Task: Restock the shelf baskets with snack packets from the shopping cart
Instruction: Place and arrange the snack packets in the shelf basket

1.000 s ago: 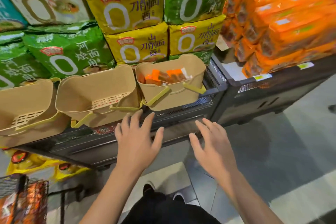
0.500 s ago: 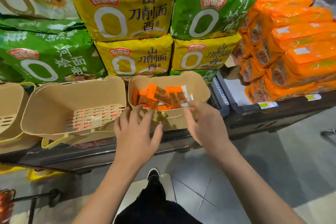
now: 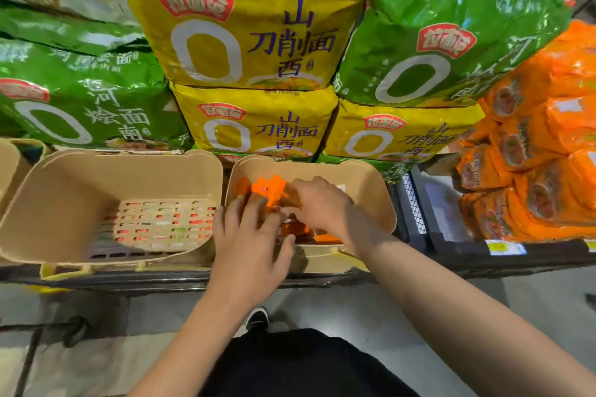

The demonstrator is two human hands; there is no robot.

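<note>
Both hands now down inside right basket (image 3: 367, 190), frame centre; a second ago they hovered below shelf. Left hand (image 3: 248, 245) flat on orange snack packets (image 3: 271, 190); right hand (image 3: 317, 203) among them, grip unclear. I read: tidying stock. Left basket (image 3: 106, 180) bare.

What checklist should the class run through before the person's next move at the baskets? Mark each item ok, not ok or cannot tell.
1. Both hands are in the right basket: ok.
2. Orange packets lie inside it: ok.
3. Left hand grips a packet: cannot tell, blurred.
4. Right hand grips a packet: cannot tell.
5. Middle basket holds stock: not ok, no packets.
6. Shopping cart in view: not ok.
</note>
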